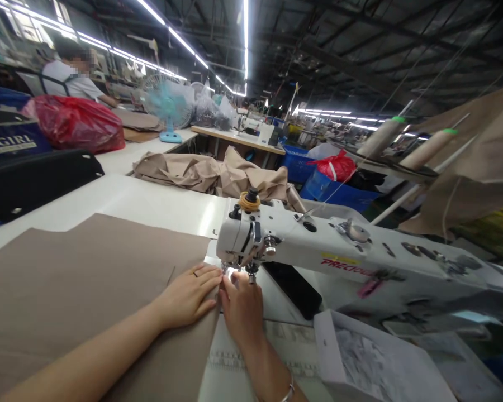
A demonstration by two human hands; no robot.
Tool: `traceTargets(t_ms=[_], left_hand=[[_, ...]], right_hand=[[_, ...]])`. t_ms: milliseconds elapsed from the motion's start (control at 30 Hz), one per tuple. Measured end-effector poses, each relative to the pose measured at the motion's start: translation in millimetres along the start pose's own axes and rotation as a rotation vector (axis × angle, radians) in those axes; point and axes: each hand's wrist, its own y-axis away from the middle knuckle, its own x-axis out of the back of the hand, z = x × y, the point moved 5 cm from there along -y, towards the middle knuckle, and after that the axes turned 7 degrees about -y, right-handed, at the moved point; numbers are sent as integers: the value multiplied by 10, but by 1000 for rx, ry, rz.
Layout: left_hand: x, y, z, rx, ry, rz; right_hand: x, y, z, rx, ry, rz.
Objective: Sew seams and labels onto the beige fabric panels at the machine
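A large beige fabric panel lies spread over the left of the white sewing table, its right edge running under the head of a white sewing machine. My left hand rests flat on the fabric just left of the needle, fingers stretched out, a dark ring on one. At the fabric's right edge, my right hand has its thumb and forefinger closed on the cloth, close to the presser foot. Its other fingertips are partly hidden behind the machine's parts. The needle area is lit and small.
A black phone lies under the machine arm. A white box with small pale pieces stands at right, beside a printed ruler. Crumpled beige fabric sits behind. Thread cones stand right; a person works at far left.
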Motion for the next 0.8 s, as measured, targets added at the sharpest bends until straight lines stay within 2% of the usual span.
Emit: traceTargets(t_ms=[233,367,500,600,667,733,800], left_hand=[[3,3,-11,-19,-27,-58],[-8,33,-26,-49,1,-54],[11,-48,-99,-56,17,-37],[39,-48,-99,-65,19,-90],[13,74,-101,-31,-4,-158],[-74,302,-177,55,-51,-192],[-196,560,-341,144,-73,-106]], right_hand=[[32,52,-12,36,-68,19],[23,81,-4,49,-82,32],[-45,71,-23,34,-66,34],[-17,175,-70,61,-76,43],[128,323,-65,133,-98,46],[409,498,62,181,-129,71],[792,651,380,76,-96,129]])
